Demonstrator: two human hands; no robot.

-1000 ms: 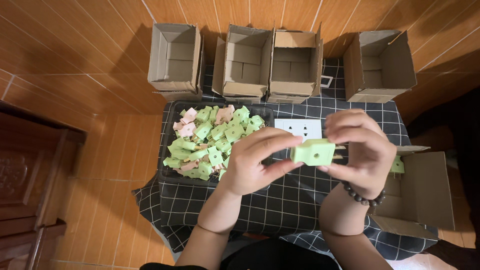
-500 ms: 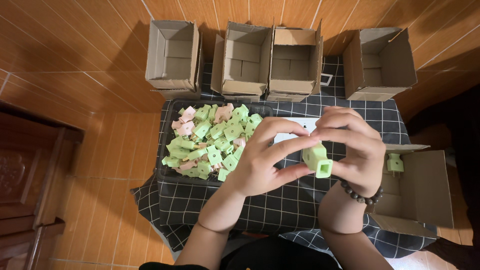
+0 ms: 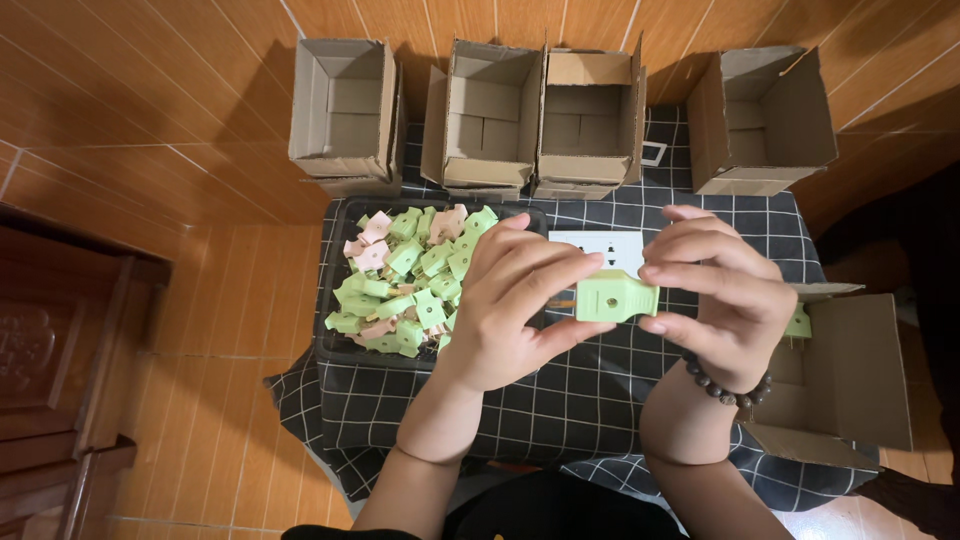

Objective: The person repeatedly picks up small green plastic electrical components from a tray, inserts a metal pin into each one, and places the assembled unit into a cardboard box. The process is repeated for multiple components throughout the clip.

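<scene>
Overhead view of a small table draped in a dark checked cloth, standing on an orange-brown tiled floor. The left hand and the right hand meet above the middle of the table and together hold a pale green plastic plug, which lies roughly level between them. The left thumb and forefinger pinch its left end, where a small metal pin shows; the right thumb and fingers close narrowly on its right end. The right wrist wears a dark beaded bracelet. Beneath the plug, flat on the cloth, lies a white rectangular socket plate, partly hidden by the fingers. At the left of the table sits a black shallow tray heaped with loose green and pink plastic plugs. Four open brown cardboard boxes stand in a row along the far edge of the table. A fifth open cardboard box rests at the right edge, just beside the right hand, with another green plug visible inside it. Dark wooden furniture occupies the left margin.
</scene>
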